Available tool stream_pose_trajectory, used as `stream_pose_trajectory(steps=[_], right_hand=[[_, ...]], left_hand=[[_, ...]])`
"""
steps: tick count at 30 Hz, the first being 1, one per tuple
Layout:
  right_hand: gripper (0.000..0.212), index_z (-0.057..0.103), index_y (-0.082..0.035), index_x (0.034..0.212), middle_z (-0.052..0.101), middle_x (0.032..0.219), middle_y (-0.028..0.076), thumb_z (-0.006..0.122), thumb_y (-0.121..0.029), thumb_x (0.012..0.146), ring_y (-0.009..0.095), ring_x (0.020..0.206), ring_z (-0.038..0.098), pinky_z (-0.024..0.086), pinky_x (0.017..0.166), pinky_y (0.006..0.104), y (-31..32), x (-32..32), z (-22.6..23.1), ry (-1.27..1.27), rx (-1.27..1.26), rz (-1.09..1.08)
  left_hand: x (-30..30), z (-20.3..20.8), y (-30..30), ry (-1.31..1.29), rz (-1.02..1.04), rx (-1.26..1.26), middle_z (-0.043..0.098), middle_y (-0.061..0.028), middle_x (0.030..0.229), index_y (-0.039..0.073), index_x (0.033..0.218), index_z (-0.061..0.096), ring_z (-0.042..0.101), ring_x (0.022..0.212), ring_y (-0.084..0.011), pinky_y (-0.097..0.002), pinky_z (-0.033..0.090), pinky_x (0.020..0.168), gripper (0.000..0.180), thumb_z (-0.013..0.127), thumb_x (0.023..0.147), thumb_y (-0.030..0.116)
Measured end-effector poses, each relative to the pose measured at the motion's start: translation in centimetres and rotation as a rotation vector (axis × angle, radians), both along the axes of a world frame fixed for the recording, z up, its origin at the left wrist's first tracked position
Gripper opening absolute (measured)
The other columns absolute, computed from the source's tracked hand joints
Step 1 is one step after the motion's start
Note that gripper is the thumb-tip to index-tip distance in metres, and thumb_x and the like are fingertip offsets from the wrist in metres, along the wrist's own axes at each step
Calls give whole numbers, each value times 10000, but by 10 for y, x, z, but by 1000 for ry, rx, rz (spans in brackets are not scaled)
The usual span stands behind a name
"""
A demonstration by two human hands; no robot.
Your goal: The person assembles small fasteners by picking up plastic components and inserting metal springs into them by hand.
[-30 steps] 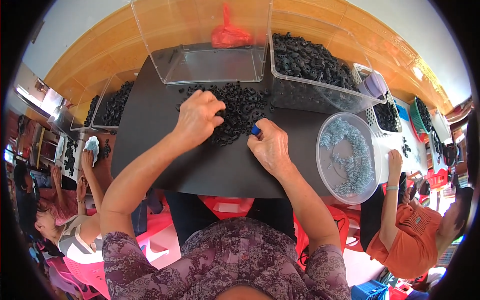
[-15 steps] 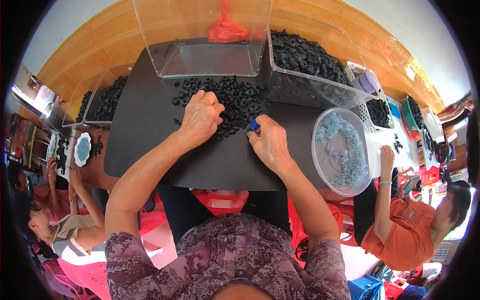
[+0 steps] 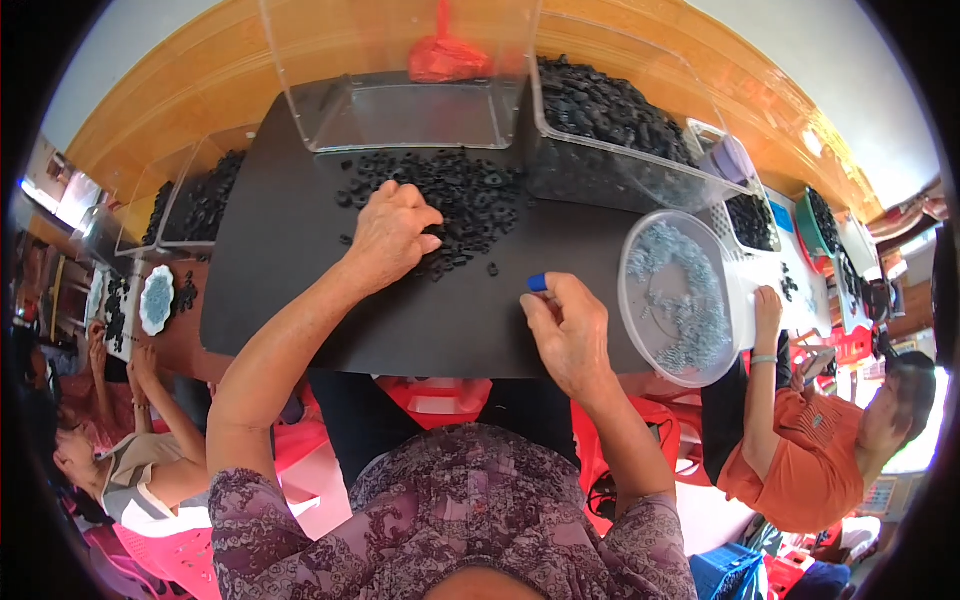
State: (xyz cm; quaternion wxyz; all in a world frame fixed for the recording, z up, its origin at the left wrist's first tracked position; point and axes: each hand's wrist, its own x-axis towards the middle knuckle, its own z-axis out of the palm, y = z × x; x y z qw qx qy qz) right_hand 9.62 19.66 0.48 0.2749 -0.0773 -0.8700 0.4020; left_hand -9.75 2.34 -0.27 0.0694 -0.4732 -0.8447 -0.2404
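Observation:
A heap of small black ring-like parts [image 3: 480,195] lies spread on the dark tabletop [image 3: 290,270]. Over the heap's left side, my left hand [image 3: 388,235] is closed with curled fingers; what they hold, if anything, is hidden. My right hand [image 3: 572,335] hovers near the table's front edge, apart from the heap. A blue cover [image 3: 538,283] sits on its index fingertip. Thumb and index are spread with a gap, and nothing shows between them. One loose black part [image 3: 492,269] lies between the hands. Right of my right hand is a round clear tub [image 3: 735,320] of small pale-blue translucent pieces [image 3: 690,335].
An upright clear bin [image 3: 400,148] holding a red bag [image 3: 450,62] stands behind the heap. Beside it is a clear bin [image 3: 640,160] full of black parts. People sit at both sides; an orange-shirted person's hand [image 3: 767,310] rests by the tub.
My right hand has pulled back from the heap, toward me and to the right, and its fingers have parted. A loose part now lies near the heap's front. My left hand stays over the heap.

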Motion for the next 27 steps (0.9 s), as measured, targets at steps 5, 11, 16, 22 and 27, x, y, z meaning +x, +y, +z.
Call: stream_pose_trajectory(steps=[5, 11, 16, 22, 27], right_hand=[[166, 580, 8, 883, 542, 715, 129, 668, 31, 745, 250, 583, 533, 422, 533, 327, 2, 22, 11, 169, 104, 29], [129, 603, 13, 890, 571, 702, 125, 651, -6, 772, 197, 622, 566, 434, 567, 294, 65, 65, 12, -52, 116, -251], [121, 628, -32, 869, 600, 770, 154, 640, -63, 752, 346, 733, 598, 456, 659, 430, 108, 75, 24, -236, 197, -345], [165, 656, -43, 878, 585, 761, 126, 666, -59, 715, 320, 774, 592, 470, 668, 417, 119, 65, 11, -300, 566, -121], [58, 593, -44, 771, 547, 761, 131, 620, -50, 720, 347, 795, 561, 458, 681, 450, 125, 61, 5, -348, 761, -97]], left_hand=[[-4, -6, -5, 112, -4, 123, 589, -61, 818, 90, 825, 696, 541, 827, -279, -384, 442, 758, 186, 737, 649, 137], [-2, 2, -3, -53, 53, 259, 601, -73, 840, 13, 852, 650, 539, 808, -271, -353, 433, 730, 158, 666, 712, 83], [4, 1, 1, -158, 94, 299, 583, -63, 807, 1, 888, 636, 514, 762, -229, -321, 424, 716, 167, 650, 732, 59], [6, 4, 0, -151, 55, 348, 592, -58, 813, 31, 931, 652, 532, 767, -207, -302, 434, 715, 210, 641, 729, -24], [11, 1, -9, -561, 106, 605, 639, 5, 865, 8, 976, 661, 562, 761, -69, -203, 454, 714, 188, 647, 791, -24]])
